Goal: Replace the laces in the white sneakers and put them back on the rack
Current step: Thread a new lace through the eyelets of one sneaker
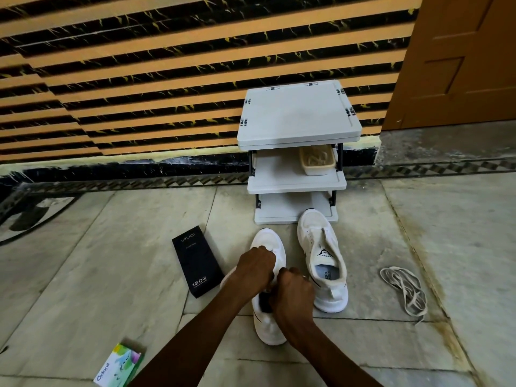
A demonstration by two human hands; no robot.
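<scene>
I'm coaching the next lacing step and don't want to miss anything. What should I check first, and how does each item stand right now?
1. Shoe being worked on is held: ok. The left hand and right hand both grip the near sneaker on the floor.
2. Lace threaded in that shoe: cannot tell, the hands hide its eyelets.
3. Second sneaker laced: not ok, its eyelets are bare.
4. Loose lace out of the way: ok, it lies on the floor to the right, apart from both shoes.
5. Rack close by: ok, it stands just behind the shoes, with a basket on its middle shelf.
</scene>
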